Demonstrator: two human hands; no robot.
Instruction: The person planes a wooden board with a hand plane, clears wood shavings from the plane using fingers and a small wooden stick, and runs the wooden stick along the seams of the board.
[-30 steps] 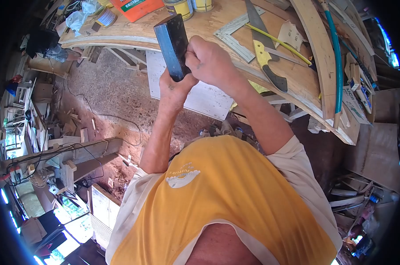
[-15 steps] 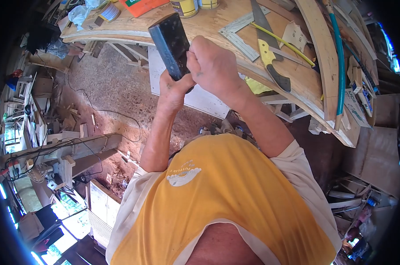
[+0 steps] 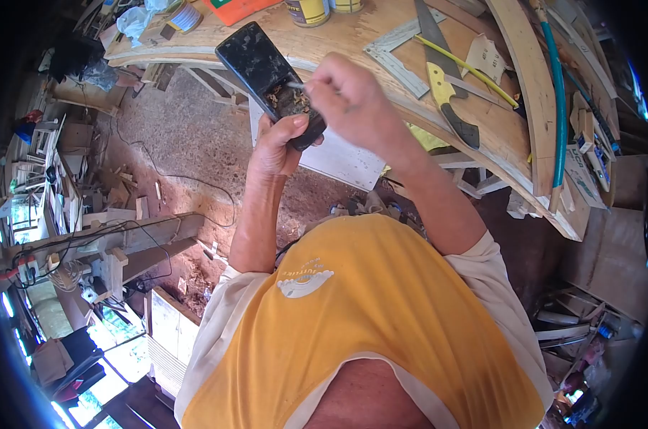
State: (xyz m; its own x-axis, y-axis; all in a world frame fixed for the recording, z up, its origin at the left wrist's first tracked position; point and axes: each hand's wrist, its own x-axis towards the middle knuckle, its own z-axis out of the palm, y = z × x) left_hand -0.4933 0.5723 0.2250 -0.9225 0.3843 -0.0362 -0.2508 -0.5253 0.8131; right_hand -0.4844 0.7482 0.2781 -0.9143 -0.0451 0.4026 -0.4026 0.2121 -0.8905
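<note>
Left hand [image 3: 277,146] clamps the lower end of a black block-shaped tool [image 3: 270,82], thumb wrapped over its near edge, fingers behind; the grip is closed on it. Tool is held up in the air in front of the chest, off the tabletop [image 3: 352,43], just short of its near edge. Broad face is turned up toward the camera, likely so the person can see into the recess near the lower end, which looks packed with brownish debris, maybe wood chips.

Right hand [image 3: 352,96] comes in from 3 o'clock, fingers pinched together on a thin pale sliver or pick [image 3: 295,86] whose tip touches the debris pocket. What the sliver is cannot be told; too small and blurred. Pinch grip suits fine poking, and the left hand just steadies the tool.

Long axis of the tool runs from about 5 o'clock at the held end up to 11 o'clock at the free end, so the free end points away from the person toward the tabletop's left part. It is tilted, not upright.

On the tabletop, well apart from the hands: a metal square [image 3: 395,53] at 1 o'clock, a handsaw with a yellow-black handle [image 3: 449,100] at 2 o'clock, two cans [image 3: 309,11] at 12 o'clock, a blue hose [image 3: 556,107] far right. Dirt floor [image 3: 181,150] lies below, with a cable across it.
</note>
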